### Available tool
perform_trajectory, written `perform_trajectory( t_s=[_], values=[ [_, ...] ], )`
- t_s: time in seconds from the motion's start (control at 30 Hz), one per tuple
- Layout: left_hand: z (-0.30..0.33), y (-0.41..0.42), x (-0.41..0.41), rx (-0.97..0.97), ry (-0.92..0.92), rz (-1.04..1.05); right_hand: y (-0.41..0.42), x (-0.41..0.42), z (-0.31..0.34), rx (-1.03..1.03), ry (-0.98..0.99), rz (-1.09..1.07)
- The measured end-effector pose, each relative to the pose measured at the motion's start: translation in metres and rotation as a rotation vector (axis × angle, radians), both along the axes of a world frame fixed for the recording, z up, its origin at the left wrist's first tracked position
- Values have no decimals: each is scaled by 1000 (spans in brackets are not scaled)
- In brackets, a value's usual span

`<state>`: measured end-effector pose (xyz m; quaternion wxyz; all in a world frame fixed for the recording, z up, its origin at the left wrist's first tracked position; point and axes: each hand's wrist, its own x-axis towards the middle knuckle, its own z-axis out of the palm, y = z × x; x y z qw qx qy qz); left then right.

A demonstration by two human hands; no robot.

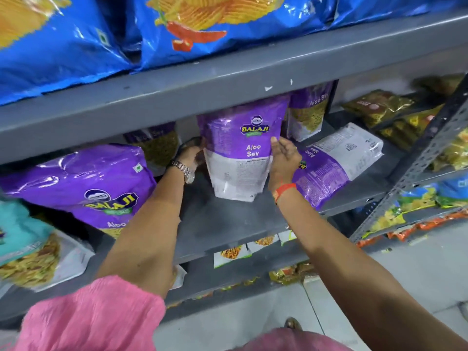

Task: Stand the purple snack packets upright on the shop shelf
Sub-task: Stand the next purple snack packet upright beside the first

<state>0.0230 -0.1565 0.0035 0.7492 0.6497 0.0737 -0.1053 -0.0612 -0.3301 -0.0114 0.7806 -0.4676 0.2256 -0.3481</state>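
A purple and white snack packet (236,153) stands upright in the middle of the grey shelf (228,224). My left hand (191,152) grips its left edge and my right hand (285,160) presses its right edge. To the right another purple packet (336,163) lies flat on the shelf. Behind stand two more upright purple packets, one at the back right (307,112) and one at the back left (157,145). A large purple packet (83,183) leans at the left front.
Blue crisp bags (76,39) fill the upper shelf, whose grey edge (228,79) hangs low over the packets. Teal and white packets (27,249) sit at far left. Green and yellow packets (387,110) lie at right beyond a perforated metal upright (417,158).
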Motion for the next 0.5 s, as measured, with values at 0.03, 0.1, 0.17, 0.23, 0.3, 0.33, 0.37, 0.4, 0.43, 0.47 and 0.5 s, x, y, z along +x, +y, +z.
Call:
perform_trajectory(
  t_s=[0.03,0.1,0.17,0.23,0.3,0.33,0.37,0.4,0.43,0.47,0.5],
  values=[
    [2,1,-4,-30,6,27,0,4,2,-5,-4,22],
    [1,2,-7,-88,26,79,-1,12,5,-27,-1,70],
    [-2,2,-8,-142,39,128,-3,18,7,-86,32,109],
    [-6,1,-9,-149,46,176,-6,25,10,-136,62,130],
    [-9,2,-10,-164,62,221,-7,33,10,-178,85,136],
    [-11,2,-10,-172,69,239,-8,37,10,-201,94,139],
    [-12,2,-12,-176,75,255,-8,40,9,-218,101,148],
    [-14,2,-12,-181,76,275,-8,43,8,-233,104,156],
    [-14,2,-14,-182,75,295,-8,45,6,-244,109,167],
    [-16,1,-14,-183,68,314,-8,48,5,-252,113,177],
    [-17,0,-16,-180,61,326,-9,49,4,-257,121,186]
  ],
)
